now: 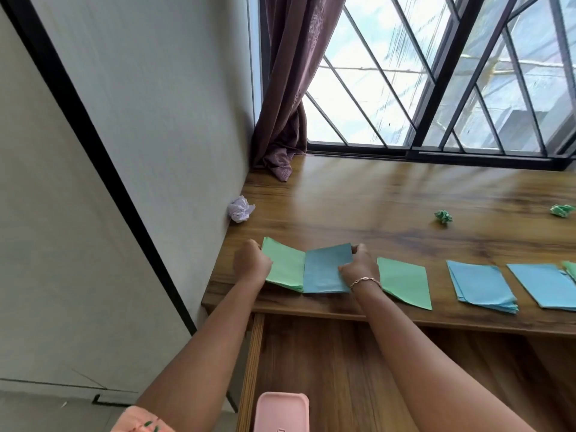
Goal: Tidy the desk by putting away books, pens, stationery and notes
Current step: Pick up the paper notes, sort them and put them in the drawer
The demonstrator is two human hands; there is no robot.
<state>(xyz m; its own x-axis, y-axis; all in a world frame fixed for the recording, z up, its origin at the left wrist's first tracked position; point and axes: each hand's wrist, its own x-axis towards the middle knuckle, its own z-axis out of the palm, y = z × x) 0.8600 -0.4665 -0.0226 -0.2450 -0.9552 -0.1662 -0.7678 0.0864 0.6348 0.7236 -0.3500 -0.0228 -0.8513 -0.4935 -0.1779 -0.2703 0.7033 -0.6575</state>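
Nearest, below both grips, a pink case (282, 411) lies at the front of what seems an open drawer (343, 369), probably left out so that notes can be dropped straight in. Above it, at the near edge of the desk (374, 207), a green stack (285, 266) is gripped at its left edge by the left hand (251, 261), fingers curled over it. A darker blue stack (324, 272) touching it is pinched by the right hand (360, 265), thumb on its near part, fingers at its far corner. The two are apparently being drawn together into one pile. Right of the right hand, a green sheet (405, 282) and two blue stacks (480, 285) are laid in a row. Beyond the grips, a white crumpled ball (240, 208) is seen against the wall and two green ones (443, 217) well to the right. Farther still come a curtain (286, 88) and a barred window (436, 73).
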